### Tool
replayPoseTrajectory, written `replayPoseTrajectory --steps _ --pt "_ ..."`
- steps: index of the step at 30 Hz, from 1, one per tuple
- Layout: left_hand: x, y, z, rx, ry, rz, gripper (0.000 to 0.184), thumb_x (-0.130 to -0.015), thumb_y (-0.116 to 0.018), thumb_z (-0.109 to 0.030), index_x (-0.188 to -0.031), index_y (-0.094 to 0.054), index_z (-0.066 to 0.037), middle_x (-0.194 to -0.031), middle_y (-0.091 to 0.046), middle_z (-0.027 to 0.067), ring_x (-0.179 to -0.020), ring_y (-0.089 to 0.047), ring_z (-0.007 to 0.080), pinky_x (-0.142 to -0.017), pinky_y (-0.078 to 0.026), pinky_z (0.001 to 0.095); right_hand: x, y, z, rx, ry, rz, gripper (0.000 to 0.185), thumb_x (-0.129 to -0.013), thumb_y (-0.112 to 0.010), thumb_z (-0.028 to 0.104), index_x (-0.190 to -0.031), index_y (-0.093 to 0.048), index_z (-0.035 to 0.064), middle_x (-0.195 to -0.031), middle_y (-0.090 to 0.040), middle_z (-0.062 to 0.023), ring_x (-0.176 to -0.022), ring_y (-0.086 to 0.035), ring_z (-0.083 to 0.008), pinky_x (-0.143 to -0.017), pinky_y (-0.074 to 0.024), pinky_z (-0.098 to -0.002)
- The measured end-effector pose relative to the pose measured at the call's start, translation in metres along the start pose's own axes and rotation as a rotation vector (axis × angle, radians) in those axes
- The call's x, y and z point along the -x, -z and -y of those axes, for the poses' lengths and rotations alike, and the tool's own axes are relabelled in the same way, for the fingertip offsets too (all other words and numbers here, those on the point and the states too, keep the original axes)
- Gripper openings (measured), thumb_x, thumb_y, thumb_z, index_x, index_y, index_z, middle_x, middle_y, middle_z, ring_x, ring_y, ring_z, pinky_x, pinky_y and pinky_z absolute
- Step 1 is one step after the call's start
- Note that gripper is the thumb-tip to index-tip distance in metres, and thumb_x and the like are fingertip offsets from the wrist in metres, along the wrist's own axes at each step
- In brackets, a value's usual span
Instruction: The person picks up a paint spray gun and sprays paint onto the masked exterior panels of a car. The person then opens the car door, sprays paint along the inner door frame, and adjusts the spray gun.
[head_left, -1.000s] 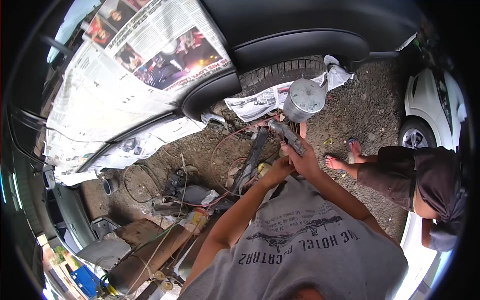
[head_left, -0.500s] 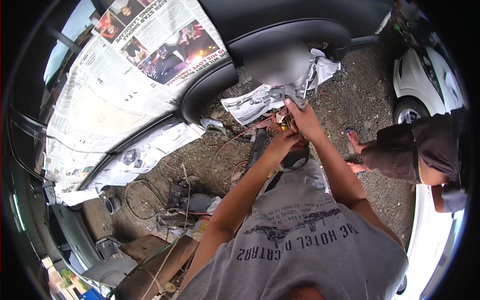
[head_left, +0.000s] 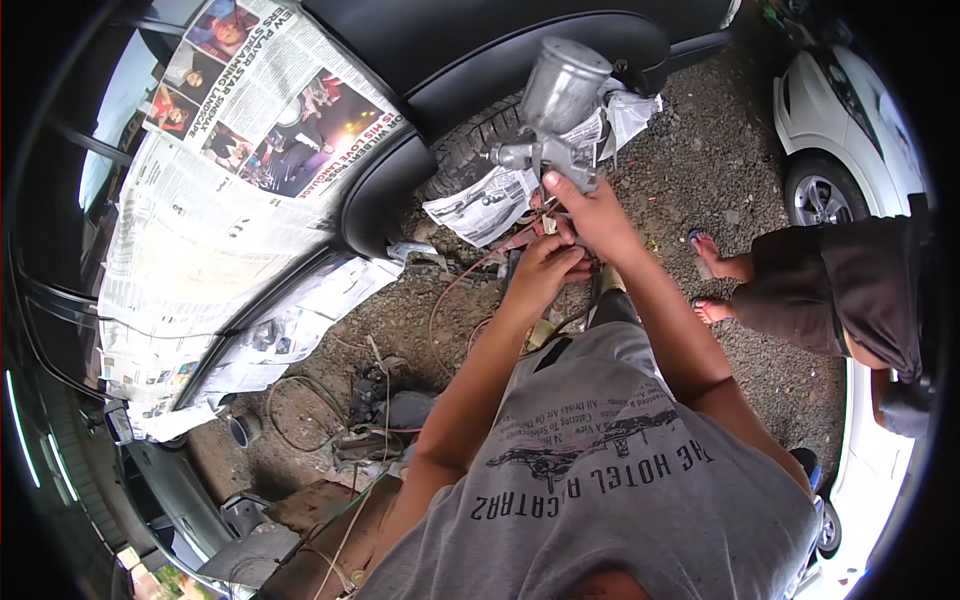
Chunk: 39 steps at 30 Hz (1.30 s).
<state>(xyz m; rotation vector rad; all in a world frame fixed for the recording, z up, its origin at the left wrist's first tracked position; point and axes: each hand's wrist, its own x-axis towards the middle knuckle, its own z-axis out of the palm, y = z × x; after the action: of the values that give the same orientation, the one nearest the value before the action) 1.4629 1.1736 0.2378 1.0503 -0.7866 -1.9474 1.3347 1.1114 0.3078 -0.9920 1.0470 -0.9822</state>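
A silver spray gun (head_left: 545,158) with a metal paint cup (head_left: 566,84) on top is in my right hand (head_left: 598,218), whose fingers wrap round its handle with the thumb at the back. Just below, my left hand (head_left: 550,268) is closed near the bottom of the handle, close to a hose; what its fingers pinch is hidden. Beyond the gun stands a dark car's wheel arch (head_left: 560,45), with newspaper sheets (head_left: 482,205) around the tire (head_left: 478,150).
Newspaper (head_left: 215,230) covers the car's side and window at left. A reddish hose (head_left: 437,310) and a coiled hose (head_left: 300,412) lie on the gravel. At right stand another person's legs (head_left: 790,285) and a white car (head_left: 835,120). A rusty metal sheet (head_left: 310,505) lies lower left.
The spray gun has tilted and moved slightly left, its cup now clearly visible. My left hand has shifted a little left and up. My view has shifted slightly.
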Motion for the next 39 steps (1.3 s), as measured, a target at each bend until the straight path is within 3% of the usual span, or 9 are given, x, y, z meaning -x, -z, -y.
replayPoseTrajectory --steps 6,7,11,16,25,28,29,32,39 --pt "-0.034 0.008 0.066 0.106 0.037 0.102 0.028 -0.1 -0.059 -0.018 -0.122 -0.059 -0.001 -0.115 -0.066 0.0079 -0.104 -0.067 0.0184 -0.093 -0.056 0.0356 0.003 0.024 -0.047 0.216 0.054 -0.11 0.052 -0.093 -0.069 0.04 -0.121 -0.061 -0.0033 -0.082 -0.069 -0.0093 -0.063 -0.063 -0.011 -0.057 -0.0509 -0.0301" --pt "-0.038 0.008 0.072 0.112 0.054 0.072 0.028 -0.1 -0.059 -0.018 -0.122 -0.058 -0.001 -0.115 -0.067 0.0079 -0.104 -0.067 0.0186 -0.093 -0.056 0.0351 0.003 0.03 -0.053 0.416 -0.036 -0.138 0.06 -0.091 -0.07 0.045 -0.124 -0.059 -0.0039 -0.083 -0.071 -0.0149 -0.072 -0.07 -0.0224 -0.066 -0.0536 -0.0371" --pt "-0.043 0.035 0.091 0.008 0.136 -0.045 0.029 -0.099 -0.061 -0.019 -0.12 -0.057 0.001 -0.113 -0.066 0.0075 -0.1 -0.067 0.0173 -0.087 -0.056 0.0311 -0.005 0.029 -0.077 0.55 0.106 -0.107 0.062 -0.09 -0.07 0.049 -0.125 -0.062 -0.001 -0.097 -0.071 -0.0242 -0.088 -0.069 -0.0419 -0.076 -0.054 -0.0443" --pt "-0.039 0.008 0.049 0.133 0.02 -0.156 0.029 -0.098 -0.06 -0.02 -0.119 -0.058 -0.001 -0.108 -0.065 0.0053 -0.091 -0.065 0.0122 -0.081 -0.053 0.0268 -0.026 0.022 -0.073 0.521 0.205 -0.06 0.056 -0.09 -0.068 0.05 -0.119 -0.063 0.0016 -0.101 -0.069 -0.0261 -0.096 -0.067 -0.0443 -0.081 -0.0531 -0.0463" --pt "-0.145 -0.035 0.056 0.01 0.064 0.046 0.032 -0.097 -0.061 -0.02 -0.124 -0.057 -0.005 -0.108 -0.063 0.0031 -0.085 -0.062 0.0108 -0.07 -0.049 0.0255 -0.064 0.117 -0.052 0.435 0.218 -0.221 0.051 -0.09 -0.071 0.043 -0.121 -0.059 0.0048 -0.096 -0.07 -0.0235 -0.092 -0.067 -0.0459 -0.077 -0.0531 -0.0483" --pt "-0.191 -0.068 0.063 -0.036 0.117 0.13 0.033 -0.096 -0.061 -0.019 -0.125 -0.057 -0.004 -0.11 -0.064 0.004 -0.09 -0.064 0.0125 -0.073 -0.052 0.0269 -0.071 0.166 -0.046 0.581 0.306 -0.41 0.047 -0.089 -0.075 0.036 -0.123 -0.061 0.0063 -0.082 -0.071 -0.0139 -0.073 -0.07 -0.024 -0.068 -0.0526 -0.0378" --pt "-0.206 -0.08 0.066 -0.11 0.153 0.129 0.035 -0.097 -0.061 -0.021 -0.127 -0.057 -0.003 -0.114 -0.065 0.0063 -0.098 -0.066 0.0148 -0.079 -0.056 0.0302 -0.072 0.184 -0.042 0.544 0.159 -0.415 0.047 -0.089 -0.076 0.036 -0.121 -0.061 0.0051 -0.08 -0.07 -0.014 -0.07 -0.066 -0.021 -0.066 -0.0515 -0.0368" --pt "-0.236 -0.134 0.058 -0.074 0.148 0.245 0.035 -0.098 -0.059 -0.023 -0.126 -0.058 -0.003 -0.115 -0.066 0.0075 -0.102 -0.066 0.016 -0.085 -0.057 0.0314 -0.072 0.231 -0.023 0.523 0.157 -0.55 0.043 -0.089 -0.074 0.04 -0.112 -0.061 0.0063 -0.084 -0.07 -0.0227 -0.084 -0.067 -0.0465 -0.067 -0.0528 -0.0453" --pt "-0.29 -0.198 0.066 -0.123 0.259 0.377 0.039 -0.097 -0.06 -0.025 -0.129 -0.056 -0.004 -0.121 -0.063 0.0075 -0.109 -0.064 0.019 -0.095 -0.054 0.0375 -0.084 0.316 -0.016 0.554 0.063 -0.79 0.05 -0.09 -0.073 0.043 -0.119 -0.061 0.0045 -0.079 -0.069 -0.0225 -0.075 -0.069 -0.0418 -0.066 -0.0512 -0.0435"
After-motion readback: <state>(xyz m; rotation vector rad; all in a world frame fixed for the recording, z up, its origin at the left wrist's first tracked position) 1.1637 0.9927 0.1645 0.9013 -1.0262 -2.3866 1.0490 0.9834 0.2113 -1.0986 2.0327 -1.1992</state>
